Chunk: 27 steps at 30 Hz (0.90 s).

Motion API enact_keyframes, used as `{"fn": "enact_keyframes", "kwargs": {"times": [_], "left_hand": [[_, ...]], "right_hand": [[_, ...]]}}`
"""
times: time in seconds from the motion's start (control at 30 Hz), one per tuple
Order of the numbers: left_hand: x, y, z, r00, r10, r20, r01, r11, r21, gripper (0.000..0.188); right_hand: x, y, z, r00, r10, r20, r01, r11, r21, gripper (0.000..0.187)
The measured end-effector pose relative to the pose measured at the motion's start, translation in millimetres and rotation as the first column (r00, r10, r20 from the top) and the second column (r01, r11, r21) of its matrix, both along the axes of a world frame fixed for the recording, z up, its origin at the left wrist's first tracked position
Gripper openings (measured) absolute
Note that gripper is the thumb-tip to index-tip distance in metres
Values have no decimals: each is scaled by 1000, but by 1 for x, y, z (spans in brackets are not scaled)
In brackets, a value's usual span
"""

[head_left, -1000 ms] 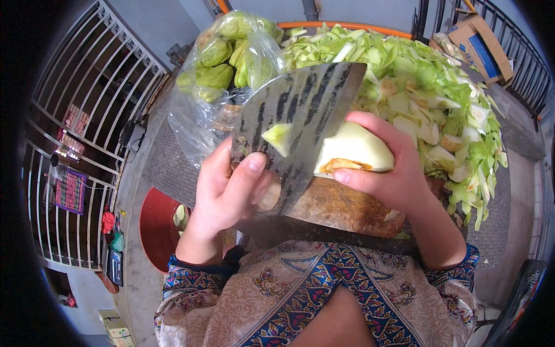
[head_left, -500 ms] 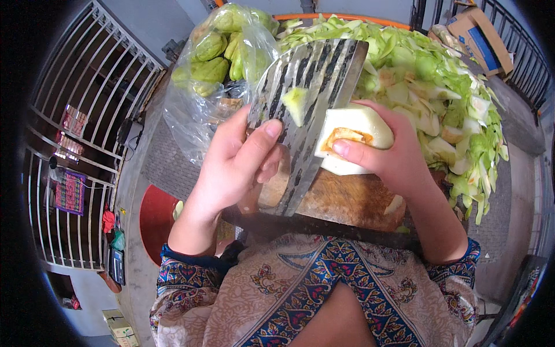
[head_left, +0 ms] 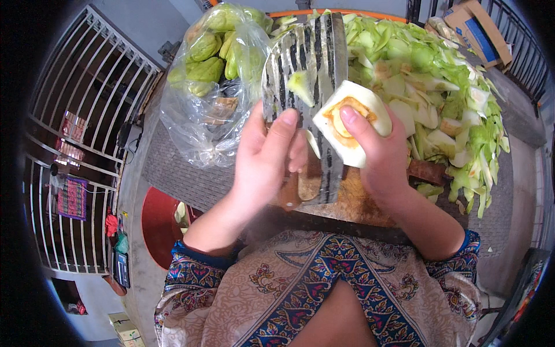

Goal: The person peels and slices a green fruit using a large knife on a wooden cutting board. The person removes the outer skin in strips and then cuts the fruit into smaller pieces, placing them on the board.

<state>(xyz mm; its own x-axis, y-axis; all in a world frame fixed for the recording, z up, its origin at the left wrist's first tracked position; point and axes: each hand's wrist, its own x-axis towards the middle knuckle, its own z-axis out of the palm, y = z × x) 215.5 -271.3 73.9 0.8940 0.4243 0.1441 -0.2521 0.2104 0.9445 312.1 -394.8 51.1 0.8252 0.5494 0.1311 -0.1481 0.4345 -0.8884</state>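
My left hand [head_left: 267,151] is closed around the lower part of a broad, dark-streaked knife [head_left: 306,61], thumb along the blade. The knife stands nearly upright, with a brown handle end [head_left: 289,195] below my fingers. A small green scrap [head_left: 300,88] clings to the blade, and a thin pale sliver [head_left: 313,143] lies lower against it. In my right hand [head_left: 378,147] is a peeled chayote [head_left: 352,92], pale, with flat-cut sides and a browned, rough end facing up. My right thumb presses on that browned end. The chayote's left edge is close to the blade; contact is unclear.
Beneath my hands is a wooden cutting board [head_left: 361,199]. A heap of green peelings [head_left: 428,75] spreads over the right of the table. Whole chayotes [head_left: 205,69] fill a clear plastic bag [head_left: 199,130] at the back left. A red basin [head_left: 156,225] stands lower left.
The knife has swung more upright. The chayote has turned in my right hand, showing more of its browned end. A pale sliver now shows by the blade; my left hand has shifted right.
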Motion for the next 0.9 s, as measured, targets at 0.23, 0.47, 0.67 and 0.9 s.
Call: {"fn": "enact_keyframes", "kwargs": {"times": [0.23, 0.47, 0.67, 0.9], "left_hand": [[-4, 1, 4, 999, -22, 30, 21, 999, 46, 29], [-5, 5, 6, 999, -25, -27, 27, 997, 73, 31], [4, -3, -19, 988, 151, 12, -150, 965, 214, 26], [11, 28, -3, 972, -138, -189, 141, 990, 2, 29]], "right_hand": [[4, -5, 5, 984, 59, 167, -47, 996, -75, 33], [10, -8, 8, 940, 92, 327, -34, 983, -180, 36], [0, 0, 1, 961, -18, 278, 57, 989, -135, 34], [43, -10, 4, 896, 268, 355, -109, 906, -409, 43]]}}
